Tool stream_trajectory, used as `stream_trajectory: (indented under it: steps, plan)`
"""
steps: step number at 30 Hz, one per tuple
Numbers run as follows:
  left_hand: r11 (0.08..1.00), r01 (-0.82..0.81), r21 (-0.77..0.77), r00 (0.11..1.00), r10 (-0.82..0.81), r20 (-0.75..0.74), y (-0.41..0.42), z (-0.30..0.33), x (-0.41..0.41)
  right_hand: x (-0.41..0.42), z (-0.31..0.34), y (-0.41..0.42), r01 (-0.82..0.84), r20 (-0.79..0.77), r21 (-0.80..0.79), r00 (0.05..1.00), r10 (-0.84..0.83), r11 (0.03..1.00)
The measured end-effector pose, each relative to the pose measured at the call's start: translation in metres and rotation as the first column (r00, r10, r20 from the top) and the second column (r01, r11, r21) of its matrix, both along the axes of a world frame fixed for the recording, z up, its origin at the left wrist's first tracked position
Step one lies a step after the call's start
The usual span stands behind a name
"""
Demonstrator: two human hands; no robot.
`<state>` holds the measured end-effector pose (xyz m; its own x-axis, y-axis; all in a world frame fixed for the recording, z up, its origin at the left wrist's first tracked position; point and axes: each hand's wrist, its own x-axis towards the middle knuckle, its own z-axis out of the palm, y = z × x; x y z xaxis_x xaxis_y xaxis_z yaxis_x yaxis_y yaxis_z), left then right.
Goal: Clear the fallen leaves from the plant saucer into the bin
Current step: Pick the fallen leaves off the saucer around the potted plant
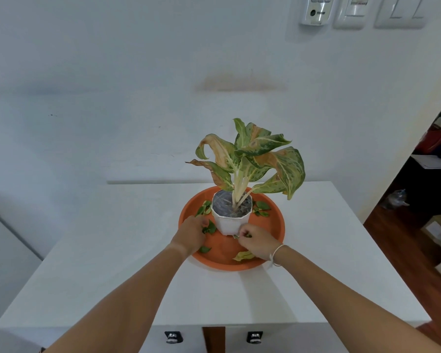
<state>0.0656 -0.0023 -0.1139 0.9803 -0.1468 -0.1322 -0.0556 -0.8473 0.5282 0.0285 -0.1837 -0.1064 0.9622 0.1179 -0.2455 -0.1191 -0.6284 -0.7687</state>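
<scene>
Leaves [209, 228] are lying scattered in the saucer [275, 225] at centre frame, around the pot [227, 221]. They are probably light, limp and easily torn, so pinching several together looks best. Left hand [192, 231] is closing on one cluster; right hand [255, 242] is pinching another. Roughly five clusters are showing. No bin is showing.

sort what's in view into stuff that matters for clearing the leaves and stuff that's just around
Part of the job:
orange saucer
fallen leaves in it
left hand and right hand, both gathering leaves
potted plant, to work around

Just around:
white table
wall remote
wall switches
No bin is in view.
</scene>
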Motion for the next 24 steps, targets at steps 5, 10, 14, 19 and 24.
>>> stream_trajectory:
  steps: [5,10,14,19,24]
  plan:
    - [0.994,0.068,0.082,0.998,-0.067,-0.014,-0.005,-0.004,0.003,-0.003,0.004,-0.005,-0.002,-0.073,-0.015,0.997,0.001,1.000]
    - [0.976,0.142,0.168,0.990,-0.140,-0.024,-0.005,-0.007,0.005,-0.005,0.005,-0.002,-0.033,-0.065,-0.051,0.997,0.029,0.998]
    - [0.951,0.195,0.241,0.980,-0.199,-0.008,-0.003,-0.010,0.001,-0.005,0.006,-0.002,-0.034,-0.077,-0.064,0.997,0.029,0.997]
    - [0.945,0.266,0.190,0.962,-0.273,0.011,0.004,-0.008,-0.004,-0.004,0.005,-0.001,-0.040,-0.094,-0.065,0.995,0.033,0.997]
    - [0.942,0.309,0.128,0.951,-0.307,-0.036,0.007,0.004,-0.012,-0.001,0.005,0.000,-0.083,-0.137,-0.115,0.988,0.067,0.990]
